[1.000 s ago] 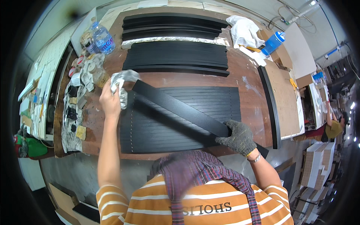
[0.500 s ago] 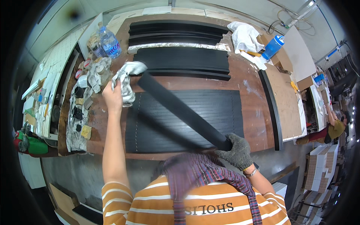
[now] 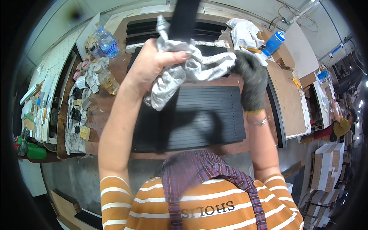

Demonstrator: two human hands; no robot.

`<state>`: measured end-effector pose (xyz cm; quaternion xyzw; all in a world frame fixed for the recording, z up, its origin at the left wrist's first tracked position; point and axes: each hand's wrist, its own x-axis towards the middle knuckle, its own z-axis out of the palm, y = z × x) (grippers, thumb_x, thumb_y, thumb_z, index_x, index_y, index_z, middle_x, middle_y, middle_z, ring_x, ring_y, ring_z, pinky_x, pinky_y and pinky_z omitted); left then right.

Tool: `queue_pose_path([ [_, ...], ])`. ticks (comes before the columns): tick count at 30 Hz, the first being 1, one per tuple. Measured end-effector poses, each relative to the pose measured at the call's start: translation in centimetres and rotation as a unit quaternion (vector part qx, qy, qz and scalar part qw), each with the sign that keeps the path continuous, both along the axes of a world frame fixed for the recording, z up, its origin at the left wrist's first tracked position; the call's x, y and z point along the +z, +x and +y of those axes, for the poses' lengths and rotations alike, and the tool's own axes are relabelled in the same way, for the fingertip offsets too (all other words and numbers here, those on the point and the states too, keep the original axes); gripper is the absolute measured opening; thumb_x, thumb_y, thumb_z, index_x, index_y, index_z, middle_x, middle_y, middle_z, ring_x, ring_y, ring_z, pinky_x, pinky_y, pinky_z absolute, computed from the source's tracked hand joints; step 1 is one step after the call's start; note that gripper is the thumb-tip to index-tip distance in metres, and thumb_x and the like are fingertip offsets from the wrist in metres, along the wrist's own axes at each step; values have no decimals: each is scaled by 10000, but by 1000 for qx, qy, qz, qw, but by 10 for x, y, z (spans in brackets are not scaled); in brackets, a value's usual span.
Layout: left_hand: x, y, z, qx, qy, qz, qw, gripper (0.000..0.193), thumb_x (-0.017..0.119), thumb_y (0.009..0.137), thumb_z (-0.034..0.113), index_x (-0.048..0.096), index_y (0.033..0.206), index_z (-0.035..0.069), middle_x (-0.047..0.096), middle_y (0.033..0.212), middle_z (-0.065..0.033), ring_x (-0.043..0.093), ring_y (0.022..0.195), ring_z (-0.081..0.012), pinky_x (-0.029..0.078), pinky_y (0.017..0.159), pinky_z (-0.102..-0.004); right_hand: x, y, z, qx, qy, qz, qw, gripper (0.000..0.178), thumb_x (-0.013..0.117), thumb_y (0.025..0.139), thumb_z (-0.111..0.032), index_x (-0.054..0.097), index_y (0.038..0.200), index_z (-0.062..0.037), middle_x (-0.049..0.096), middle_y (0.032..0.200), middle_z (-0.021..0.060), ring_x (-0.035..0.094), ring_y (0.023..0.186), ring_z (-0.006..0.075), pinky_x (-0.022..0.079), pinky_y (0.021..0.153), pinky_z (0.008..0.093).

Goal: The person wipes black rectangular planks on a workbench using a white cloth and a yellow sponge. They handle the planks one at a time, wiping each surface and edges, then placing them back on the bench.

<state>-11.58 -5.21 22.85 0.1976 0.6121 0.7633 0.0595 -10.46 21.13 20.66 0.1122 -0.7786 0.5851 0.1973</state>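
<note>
1. Your bare left grip (image 3: 149,65) has a bunched grey-white rag (image 3: 195,67) pinched under the thumb, right over the long black strip (image 3: 186,19). The cloth hides whether your fingers wrap the strip too.
2. Your gloved right grip (image 3: 253,82) is blurry at the rag's far end; can't tell if it's pinching it or just beside it.
3. The strip is up above the worktop (image 3: 97,120), slanting away from you and out of view at the top. If only bunched cloth backs your hold, I'd worry about it twisting or sliding out.
4. Below you there's a panel of black slats (image 3: 199,105) side by side. A dropped strip could scuff those, imo.
5. Farther back sit stacked black strips (image 3: 149,28). Swing the long end too low and you might clip them.
</note>
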Motion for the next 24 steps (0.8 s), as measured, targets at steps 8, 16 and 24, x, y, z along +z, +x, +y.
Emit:
queue_pose_path([
  [8,-64,31,34,-133,-81,-129,979,177,836,770,68,748,894,-24,735,836,-47,653,756,-89,532,714,-260,8,-30,-33,340,-365,-127,858,377,616,1015,-374,655,1122,-14,728,973,135,734,901,278,608,815,423],
  [16,-169,133,-91,-153,-360,-258,884,284,878,674,127,761,898,-2,756,833,-85,670,769,-156,526,772,-312,-3,-62,88,166,-506,-63,844,407,688,967,-313,605,1118,56,638,876,130,628,820,283,566,794,435],
  [24,-75,49,-76,20,-192,-133,972,314,786,783,187,719,990,-40,729,872,-70,658,743,-112,539,716,-272,-13,-45,50,178,-542,-73,818,417,750,912,-360,639,990,34,611,786,81,588,747,228,524,745,368],
])
